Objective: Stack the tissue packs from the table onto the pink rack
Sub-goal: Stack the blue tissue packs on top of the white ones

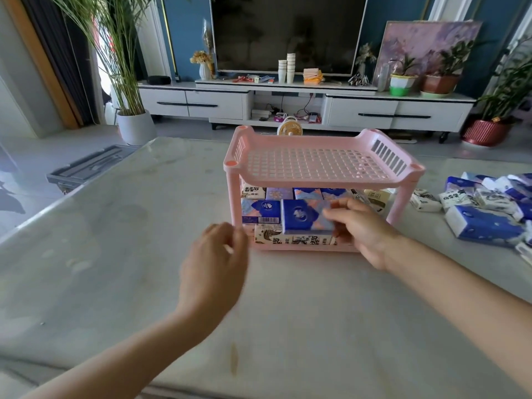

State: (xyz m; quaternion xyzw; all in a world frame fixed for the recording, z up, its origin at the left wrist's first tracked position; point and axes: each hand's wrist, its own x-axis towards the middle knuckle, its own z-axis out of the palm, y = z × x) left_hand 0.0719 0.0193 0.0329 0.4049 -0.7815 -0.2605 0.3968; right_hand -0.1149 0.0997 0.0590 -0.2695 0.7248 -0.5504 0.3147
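A pale table (115, 226) holds a pink rack (319, 162). The right hand (365, 228) grips a blue tissue pack (302, 216) at the front of the rack's bottom shelf. The left hand (213, 263) hangs before the rack, fingers loose, holding nothing. More packs (483, 208) lie to the rack's right.

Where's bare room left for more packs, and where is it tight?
On the pink rack, the top shelf is bare rim to rim. The table left of it is bare. Crowded: the lower shelf, where the right hand holds a blue pack, and the loose packs right of the rack.
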